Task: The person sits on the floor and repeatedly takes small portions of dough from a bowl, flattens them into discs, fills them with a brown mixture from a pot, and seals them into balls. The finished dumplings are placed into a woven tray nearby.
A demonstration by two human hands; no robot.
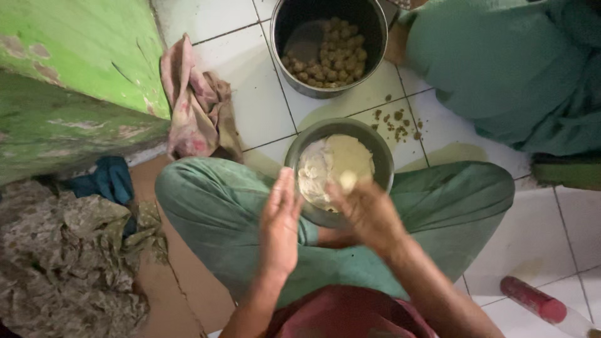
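Observation:
I sit cross-legged in green trousers on a tiled floor. A metal bowl (382, 156) with pale dough rests between my knees. My right hand (366, 209) hovers over the bowl's near rim, fingers curled around a small pale lump of dough (346, 181). My left hand (280, 219) is held flat, palm towards the right hand, just left of the bowl and empty. Farther off stands a dark metal pot (294, 78) holding several small brownish dough balls.
Crumbs (395, 120) lie on the tiles between pot and bowl. A crumpled pinkish cloth (197, 103) lies by a green wall (75, 75) at left. Patterned fabric (62, 263) is bottom left. Another person in green (501, 69) sits top right. A red-capped bottle (535, 300) lies bottom right.

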